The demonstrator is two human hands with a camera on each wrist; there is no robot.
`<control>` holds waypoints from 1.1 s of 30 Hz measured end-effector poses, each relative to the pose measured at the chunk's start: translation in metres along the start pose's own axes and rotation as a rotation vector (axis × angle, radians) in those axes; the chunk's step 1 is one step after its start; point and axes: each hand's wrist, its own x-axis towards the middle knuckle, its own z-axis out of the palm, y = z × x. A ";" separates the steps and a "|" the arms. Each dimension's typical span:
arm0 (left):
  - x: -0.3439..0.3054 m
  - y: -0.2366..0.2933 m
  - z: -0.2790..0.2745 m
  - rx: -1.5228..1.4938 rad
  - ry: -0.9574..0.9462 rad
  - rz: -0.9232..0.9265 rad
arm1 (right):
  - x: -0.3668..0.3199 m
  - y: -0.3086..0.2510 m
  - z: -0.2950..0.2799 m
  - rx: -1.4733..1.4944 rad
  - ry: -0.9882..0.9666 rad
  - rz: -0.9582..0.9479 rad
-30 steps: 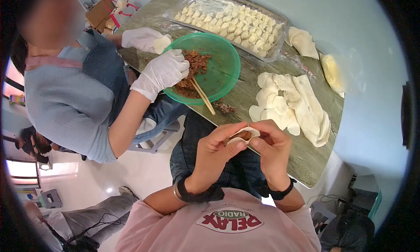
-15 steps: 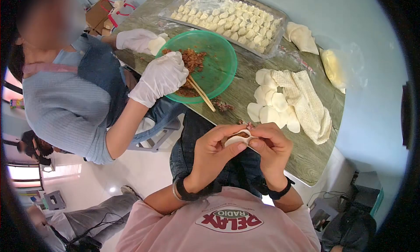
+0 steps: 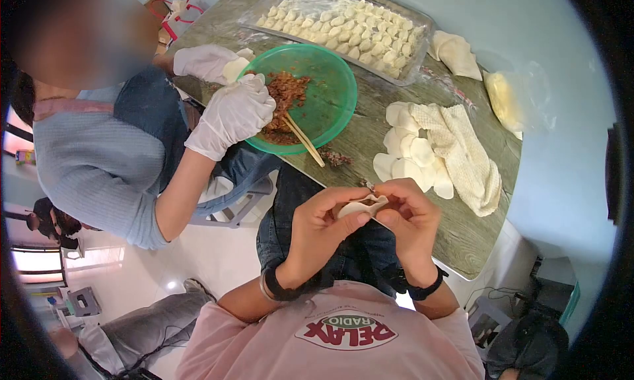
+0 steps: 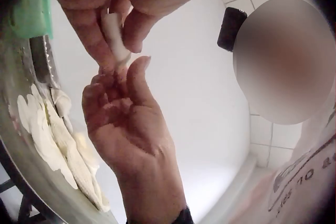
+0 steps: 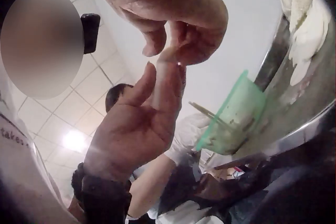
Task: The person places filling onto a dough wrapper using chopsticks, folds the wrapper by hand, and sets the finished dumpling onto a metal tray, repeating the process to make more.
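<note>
In front of my chest, over the table's near edge, my two bare hands hold one dumpling [image 3: 352,209]. Its white wrapper is folded up around brown filling, with the edges pressed together at the right end and parted toward the left. My left hand [image 3: 322,220] grips the left side between thumb and fingers. At the right end, my right hand [image 3: 415,216] pinches the rim with thumb and fingertips. The left wrist view shows the pale wrapper [image 4: 115,37] between the fingers of the left hand [image 4: 139,6], with the right hand [image 4: 131,119] below it.
Round wrappers [image 3: 413,157] lie partly under a cream cloth [image 3: 465,159]. Left of them stands a green bowl [image 3: 333,103] of meat filling with chopsticks [image 3: 305,141]. Behind is a metal tray [image 3: 413,76] of dumplings. Another person's gloved hand [image 3: 234,116] is at the bowl.
The wrapper's right end has been pinched together and less filling shows. My hands stay in nearly the same place. The other person's gloved hand has shifted slightly left at the bowl.
</note>
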 end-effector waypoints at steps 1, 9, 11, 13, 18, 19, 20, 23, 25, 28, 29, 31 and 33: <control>0.001 0.001 0.001 -0.054 0.011 -0.026 | 0.000 -0.002 0.002 0.014 0.028 0.053; 0.001 0.003 -0.002 -0.128 -0.107 -0.087 | 0.000 0.009 -0.008 -0.177 -0.035 -0.032; 0.001 0.000 -0.002 -0.101 -0.113 -0.097 | 0.000 0.010 -0.009 -0.215 -0.050 -0.059; 0.001 0.000 -0.002 -0.045 -0.086 -0.088 | -0.001 0.009 -0.007 -0.179 -0.029 -0.057; 0.001 0.004 -0.002 -0.035 -0.017 -0.069 | -0.001 0.002 -0.001 -0.028 0.019 0.065; 0.001 0.004 -0.002 -0.045 -0.007 -0.048 | -0.001 0.001 -0.001 0.036 0.050 0.154; 0.001 0.004 -0.003 -0.055 0.003 -0.028 | -0.002 0.002 -0.003 0.035 0.050 0.153; 0.002 0.000 -0.003 -0.120 -0.048 -0.020 | -0.005 0.008 -0.013 -0.041 0.046 0.201; 0.001 -0.001 -0.003 -0.102 -0.050 -0.023 | -0.008 0.010 -0.015 -0.036 0.019 0.115; 0.000 0.000 -0.001 -0.087 -0.037 -0.041 | -0.004 0.009 -0.015 -0.180 0.029 -0.061; 0.000 0.001 -0.001 -0.090 -0.021 -0.060 | -0.001 0.005 -0.010 -0.179 0.027 -0.062; 0.000 0.002 -0.001 -0.063 -0.022 -0.058 | 0.002 -0.006 0.000 -0.175 0.089 -0.029; 0.000 0.002 0.000 -0.039 -0.028 -0.057 | 0.002 -0.003 -0.002 -0.239 0.051 -0.077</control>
